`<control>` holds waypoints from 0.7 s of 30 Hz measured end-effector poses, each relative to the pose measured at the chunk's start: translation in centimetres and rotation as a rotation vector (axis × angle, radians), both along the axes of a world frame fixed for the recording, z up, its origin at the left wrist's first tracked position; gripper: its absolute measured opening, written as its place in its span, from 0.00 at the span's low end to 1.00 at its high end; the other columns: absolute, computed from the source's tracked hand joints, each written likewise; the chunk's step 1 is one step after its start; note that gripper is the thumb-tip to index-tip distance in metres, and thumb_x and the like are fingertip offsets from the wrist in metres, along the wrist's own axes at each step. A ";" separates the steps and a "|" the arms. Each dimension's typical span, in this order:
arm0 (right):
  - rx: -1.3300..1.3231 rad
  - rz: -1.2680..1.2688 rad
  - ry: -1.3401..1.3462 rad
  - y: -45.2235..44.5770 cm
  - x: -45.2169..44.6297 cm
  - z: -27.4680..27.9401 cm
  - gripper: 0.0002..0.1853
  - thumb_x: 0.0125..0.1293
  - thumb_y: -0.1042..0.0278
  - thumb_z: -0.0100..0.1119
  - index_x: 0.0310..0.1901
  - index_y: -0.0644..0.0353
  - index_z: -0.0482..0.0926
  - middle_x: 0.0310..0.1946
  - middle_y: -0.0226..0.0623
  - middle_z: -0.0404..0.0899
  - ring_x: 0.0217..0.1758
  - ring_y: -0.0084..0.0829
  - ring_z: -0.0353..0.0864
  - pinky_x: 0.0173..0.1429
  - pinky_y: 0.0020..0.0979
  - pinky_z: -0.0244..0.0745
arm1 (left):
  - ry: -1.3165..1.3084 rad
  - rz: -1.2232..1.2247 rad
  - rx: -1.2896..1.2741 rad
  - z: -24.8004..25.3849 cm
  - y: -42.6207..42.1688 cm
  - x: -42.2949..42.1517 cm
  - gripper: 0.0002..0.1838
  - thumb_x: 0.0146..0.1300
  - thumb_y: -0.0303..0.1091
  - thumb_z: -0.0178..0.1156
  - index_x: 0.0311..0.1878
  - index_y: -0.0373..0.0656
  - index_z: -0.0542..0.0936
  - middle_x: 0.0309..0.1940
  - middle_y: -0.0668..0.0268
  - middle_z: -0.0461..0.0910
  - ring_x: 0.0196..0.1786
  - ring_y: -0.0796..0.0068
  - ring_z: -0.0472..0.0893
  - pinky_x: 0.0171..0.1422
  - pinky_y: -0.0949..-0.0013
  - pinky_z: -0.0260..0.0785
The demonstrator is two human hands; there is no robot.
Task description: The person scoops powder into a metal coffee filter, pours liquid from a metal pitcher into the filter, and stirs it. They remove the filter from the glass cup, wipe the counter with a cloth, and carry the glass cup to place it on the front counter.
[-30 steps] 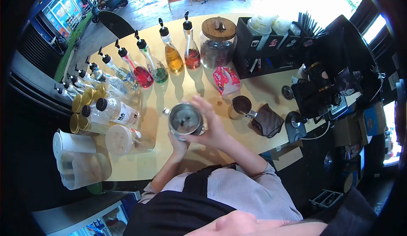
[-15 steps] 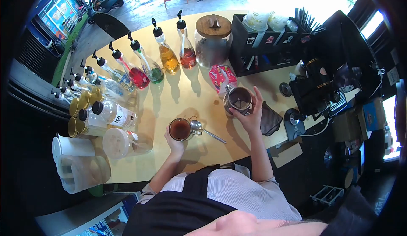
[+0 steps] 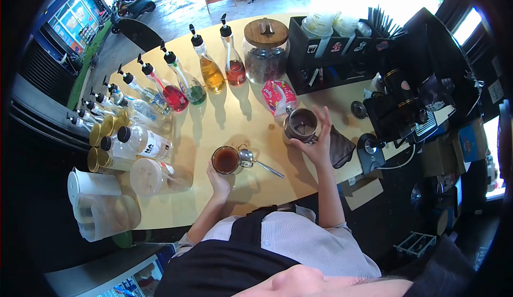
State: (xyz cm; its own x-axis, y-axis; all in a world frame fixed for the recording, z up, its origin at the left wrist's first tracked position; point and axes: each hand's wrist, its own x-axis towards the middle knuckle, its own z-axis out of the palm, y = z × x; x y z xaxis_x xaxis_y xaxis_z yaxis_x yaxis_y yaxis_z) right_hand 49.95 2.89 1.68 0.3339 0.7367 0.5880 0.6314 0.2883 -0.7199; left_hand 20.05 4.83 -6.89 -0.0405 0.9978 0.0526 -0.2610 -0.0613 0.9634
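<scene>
A glass cup of brown drink (image 3: 225, 159) stands on the table at the centre, with my left hand (image 3: 218, 180) around its near left side. Just right of the cup lies a metal spoon (image 3: 267, 169), its bowl by the cup's handle. My right hand (image 3: 319, 145) has thumb and fingers around the right side of a metal filter (image 3: 302, 124) with dark wet grounds inside. That filter sits on top of a glass vessel, mostly hidden beneath it. A dark folded cloth (image 3: 342, 148) lies right beside my right hand.
Pump bottles (image 3: 211, 75), a wooden-lidded jar (image 3: 262, 62) and a pink packet (image 3: 278, 97) line the table's far side. Plastic jars (image 3: 147, 177) are at the left. At the right are a black cup holder (image 3: 320, 54) and a black machine (image 3: 393, 115).
My right hand has moved the metal filter from the cup at centre to the glass vessel on the right. The brown drink and spoon have come into view. My left hand has stayed at the cup.
</scene>
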 end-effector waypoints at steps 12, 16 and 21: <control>-0.012 -0.115 -0.081 -7.5 -1.4 -2.5 0.07 0.55 0.79 0.60 0.36 0.62 0.80 0.34 0.41 0.78 0.42 0.41 0.78 0.45 0.40 0.73 | 0.290 -0.202 0.240 1.2 -1.6 -1.2 0.27 0.60 0.21 0.54 0.65 0.35 0.65 0.61 0.59 0.71 0.64 0.68 0.72 0.68 0.65 0.62; -0.226 0.111 -0.029 -5.9 -8.2 -3.5 0.06 0.55 0.74 0.64 0.34 0.64 0.81 0.36 0.42 0.78 0.40 0.43 0.77 0.45 0.41 0.73 | 0.377 -0.190 0.196 0.0 -1.2 -0.6 0.27 0.55 0.16 0.62 0.60 0.36 0.69 0.52 0.61 0.78 0.54 0.72 0.79 0.59 0.68 0.71; -0.456 0.194 -0.090 -4.7 -9.5 -5.0 0.07 0.59 0.70 0.62 0.34 0.66 0.80 0.35 0.46 0.75 0.41 0.46 0.76 0.49 0.42 0.72 | 0.288 -0.172 0.097 1.9 -1.0 0.8 0.26 0.54 0.20 0.69 0.55 0.34 0.70 0.45 0.62 0.79 0.46 0.75 0.82 0.53 0.71 0.75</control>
